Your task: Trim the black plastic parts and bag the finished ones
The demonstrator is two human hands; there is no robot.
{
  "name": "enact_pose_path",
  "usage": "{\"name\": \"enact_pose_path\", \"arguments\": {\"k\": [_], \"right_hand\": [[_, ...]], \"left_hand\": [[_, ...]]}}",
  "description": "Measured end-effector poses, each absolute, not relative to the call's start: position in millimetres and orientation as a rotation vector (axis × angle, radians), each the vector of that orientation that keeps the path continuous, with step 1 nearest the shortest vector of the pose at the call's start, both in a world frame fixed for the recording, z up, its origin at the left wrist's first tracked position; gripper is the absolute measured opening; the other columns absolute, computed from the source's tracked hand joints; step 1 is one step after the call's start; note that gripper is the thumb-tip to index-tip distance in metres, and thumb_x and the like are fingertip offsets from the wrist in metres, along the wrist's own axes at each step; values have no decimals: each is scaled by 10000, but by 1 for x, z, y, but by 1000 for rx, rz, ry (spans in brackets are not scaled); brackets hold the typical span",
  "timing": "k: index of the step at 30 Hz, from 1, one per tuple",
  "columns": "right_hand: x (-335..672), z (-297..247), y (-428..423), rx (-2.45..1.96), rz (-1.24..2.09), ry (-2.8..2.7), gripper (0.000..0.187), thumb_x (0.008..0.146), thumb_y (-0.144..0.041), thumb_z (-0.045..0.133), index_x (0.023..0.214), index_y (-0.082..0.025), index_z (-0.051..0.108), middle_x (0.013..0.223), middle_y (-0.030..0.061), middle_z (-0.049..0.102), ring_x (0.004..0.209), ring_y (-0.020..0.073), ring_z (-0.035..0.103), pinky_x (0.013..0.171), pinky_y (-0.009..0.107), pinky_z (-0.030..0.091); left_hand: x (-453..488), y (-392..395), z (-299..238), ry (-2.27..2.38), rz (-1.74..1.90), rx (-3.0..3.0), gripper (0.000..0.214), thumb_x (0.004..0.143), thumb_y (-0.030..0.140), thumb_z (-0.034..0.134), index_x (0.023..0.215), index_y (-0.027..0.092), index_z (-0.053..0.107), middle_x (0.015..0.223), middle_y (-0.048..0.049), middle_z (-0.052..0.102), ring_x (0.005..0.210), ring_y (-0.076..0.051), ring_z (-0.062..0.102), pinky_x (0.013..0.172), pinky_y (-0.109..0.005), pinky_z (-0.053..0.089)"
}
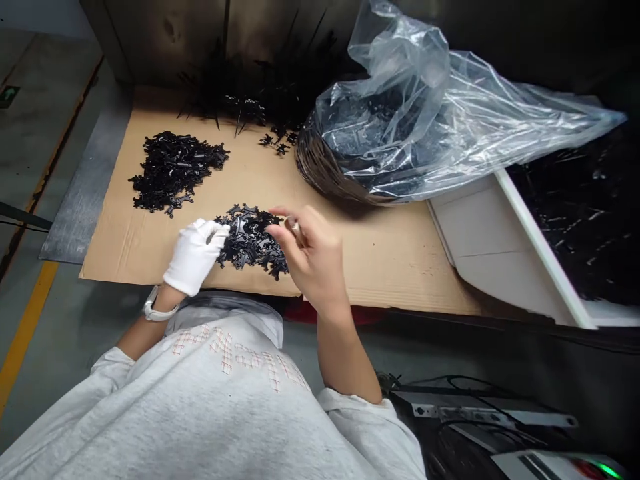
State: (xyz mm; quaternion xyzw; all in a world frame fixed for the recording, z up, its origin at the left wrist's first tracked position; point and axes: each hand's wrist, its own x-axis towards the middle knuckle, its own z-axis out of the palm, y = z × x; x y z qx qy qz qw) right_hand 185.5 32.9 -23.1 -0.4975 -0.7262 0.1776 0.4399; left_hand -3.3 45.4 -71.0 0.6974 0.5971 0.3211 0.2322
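Black parts (247, 243) lay piled between both hands on the cardboard-covered desk (390, 260), mid-handling; right hand (316, 257) gripped a metal piece (296, 231), left hand (194, 257) (gloved) couldn't be read; next move likely called for fine pinching.

Glossy plastic parts (249, 243), matt cardboard (390, 260), shiny plastic bag (470, 127).

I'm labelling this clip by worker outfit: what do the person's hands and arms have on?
The left hand wears a plain white glove, with a pale band around the wrist just behind it. The right hand has no glove. Both light grey sleeves leave the forearms uncovered.
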Motion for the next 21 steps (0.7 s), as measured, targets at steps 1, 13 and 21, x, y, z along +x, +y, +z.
{"name": "enact_pose_path", "arguments": {"k": [1, 13, 21], "right_hand": [[181, -26, 41, -1252, 476, -1875, 160, 925, -313, 595, 991, -185, 665, 848, 29, 668, 730, 142, 605, 676, 265, 468], [68, -63, 173, -1326, 605, -2743, 258, 865, -191, 588, 1114, -178, 656, 1135, 131, 687, 1022, 286, 626, 780, 345, 467], [100, -69, 170, -1298, 603, -2651, 130, 784, -156, 604, 911, -134, 599, 1042, 129, 623, 902, 223, 570, 727, 307, 431]], "left_hand": [[-2, 50, -80, 1743, 792, 2002, 319, 941, 361, 458, 750, 187, 644, 773, -55, 650, 775, -179, 598, 758, -311, 430], [-6, 45, -86, 2252, 631, 2062, 376, 942, 457, 445, 791, 188, 661, 837, -103, 671, 805, -264, 593, 679, -362, 345], [-46, 41, -76, 1902, 1138, 1222, 266, 877, 431, 551, 819, 177, 606, 703, -1, 626, 583, -107, 513, 611, -253, 390]]}}
